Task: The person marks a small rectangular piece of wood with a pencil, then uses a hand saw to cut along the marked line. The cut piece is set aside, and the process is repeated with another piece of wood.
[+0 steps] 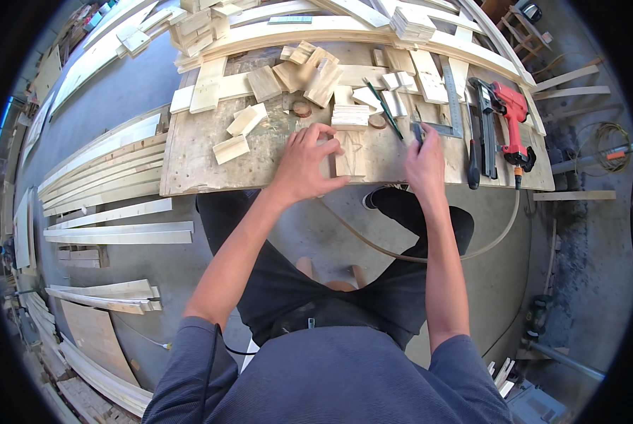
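Observation:
A small wooden block point(350, 164) with pencil lines on its face lies at the bench's near edge. My left hand point(306, 167) braces its left side, the fingers curled and the thumb near its front edge. Just beyond stands a short stack of thin wood pieces point(350, 117). To the right, my right hand point(427, 162) is closed round a small dark tool point(417, 132) whose kind I cannot make out. It is close to the metal try square point(455, 120). A dark green pencil point(384, 109) lies aslant between the stack and the right hand.
Wood offcuts point(306, 71) are heaped on the workbench point(196, 166). A red nail gun point(509, 113) with a hose and a dark-handled screwdriver point(474, 166) lie at the right. Long boards point(111, 166) rest at the left, and the air hose point(380, 247) loops below the bench.

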`<state>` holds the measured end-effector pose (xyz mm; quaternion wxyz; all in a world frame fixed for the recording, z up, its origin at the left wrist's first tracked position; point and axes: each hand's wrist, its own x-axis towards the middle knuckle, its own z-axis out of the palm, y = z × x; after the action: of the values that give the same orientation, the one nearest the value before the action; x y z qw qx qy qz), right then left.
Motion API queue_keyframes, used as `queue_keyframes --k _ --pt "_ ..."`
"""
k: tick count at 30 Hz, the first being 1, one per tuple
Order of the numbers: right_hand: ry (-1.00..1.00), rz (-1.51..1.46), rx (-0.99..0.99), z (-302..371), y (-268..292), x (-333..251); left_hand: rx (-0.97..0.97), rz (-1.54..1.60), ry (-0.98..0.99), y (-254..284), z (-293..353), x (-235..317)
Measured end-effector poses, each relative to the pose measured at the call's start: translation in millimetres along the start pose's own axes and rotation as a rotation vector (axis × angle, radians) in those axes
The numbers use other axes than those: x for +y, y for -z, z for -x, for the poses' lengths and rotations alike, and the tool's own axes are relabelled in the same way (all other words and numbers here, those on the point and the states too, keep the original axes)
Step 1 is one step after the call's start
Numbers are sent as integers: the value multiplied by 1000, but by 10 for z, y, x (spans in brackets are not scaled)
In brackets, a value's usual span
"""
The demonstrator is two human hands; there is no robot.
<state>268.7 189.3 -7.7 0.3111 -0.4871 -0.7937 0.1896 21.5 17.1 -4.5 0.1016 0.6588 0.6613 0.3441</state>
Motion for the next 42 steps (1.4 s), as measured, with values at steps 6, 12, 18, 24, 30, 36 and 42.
queue_keyframes --k 6,12,18,24,30,36,42 --pt "-174 -253 -34 584 487 -374 -37 -29 48 -8 14 39" --pt "-134 -635 -140 1179 543 -231 -40 -111 123 -24 -23 149" --pt "-62 -352 -365 1506 617 -297 88 -199 162 -68 121 162" --pt "168 -283 -368 1629 491 -358 136 -33 -245 -66 186 50" --pt "86 -209 -419 1689 394 -393 156 -12 -257 -113 203 18" --pt "77 -184 -421 1727 420 -383 141 -7 -219 -93 192 63" --pt "62 -166 -459 1788 554 -301 134 -41 -179 -135 205 60"
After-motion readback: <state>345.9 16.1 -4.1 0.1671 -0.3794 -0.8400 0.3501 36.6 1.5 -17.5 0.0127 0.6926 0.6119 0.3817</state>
